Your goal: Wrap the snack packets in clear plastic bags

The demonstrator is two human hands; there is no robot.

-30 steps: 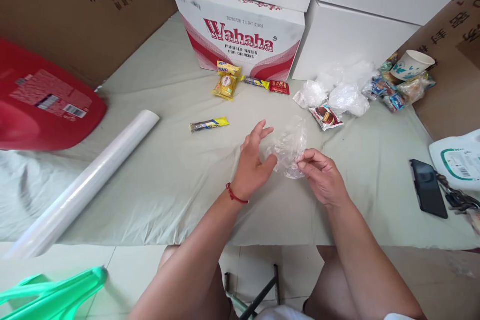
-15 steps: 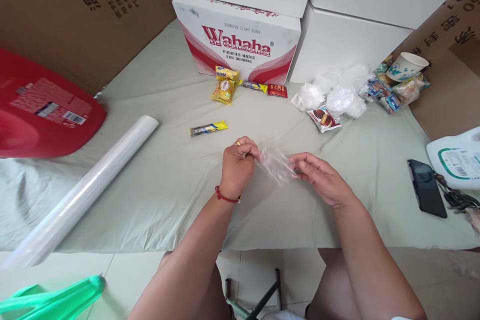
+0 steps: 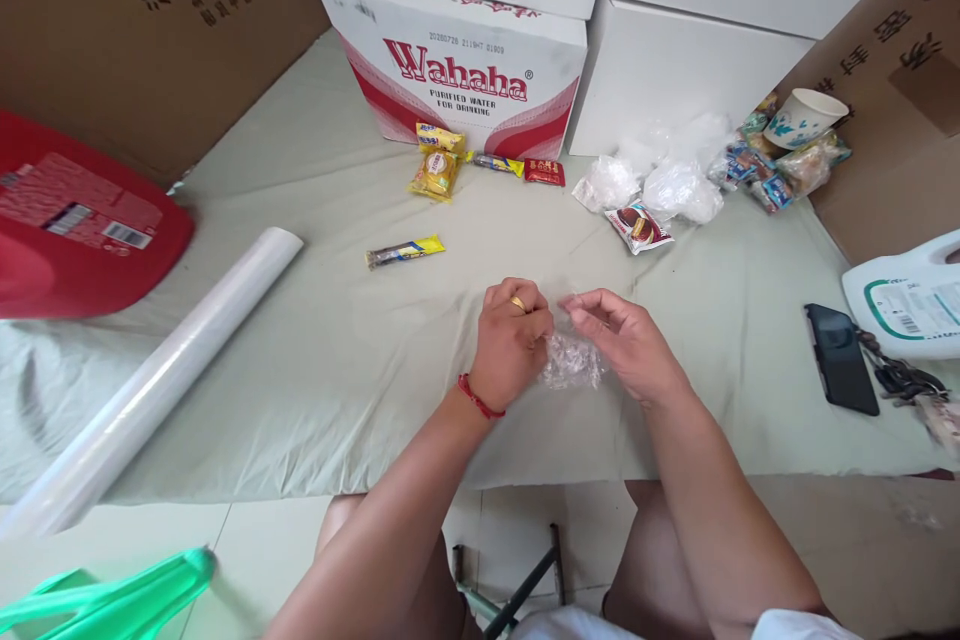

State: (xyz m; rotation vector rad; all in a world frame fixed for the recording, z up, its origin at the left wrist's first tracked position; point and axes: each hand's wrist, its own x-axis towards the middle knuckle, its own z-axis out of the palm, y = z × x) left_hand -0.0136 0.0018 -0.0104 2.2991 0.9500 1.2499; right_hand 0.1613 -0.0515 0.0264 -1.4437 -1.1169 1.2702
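Observation:
Between my hands is a crumpled clear plastic bag (image 3: 574, 365), low over the cloth-covered table. My left hand (image 3: 516, 335), with a ring and a red bracelet, is closed round the bag's left side. At its upper right, my right hand (image 3: 622, 338) pinches the bag's edge between thumb and fingers. Beyond my left hand lies a snack bar in a yellow and dark wrapper (image 3: 405, 251). A round wrapped cake in a red and white packet (image 3: 639, 227) lies beyond my right hand.
A plastic film roll (image 3: 172, 370) and a red jug (image 3: 82, 220) stand left. Snacks (image 3: 435, 173) lie before the Wahaha box (image 3: 465, 70). Crumpled clear bags (image 3: 682, 188), a paper cup (image 3: 806, 120), a phone (image 3: 841, 360) and a white jug (image 3: 907, 300) are right.
My left hand has shifted right and turned knuckles up, close to my right hand. The clear bag, stretched between the hands before, is now bunched smaller. The view has shifted slightly.

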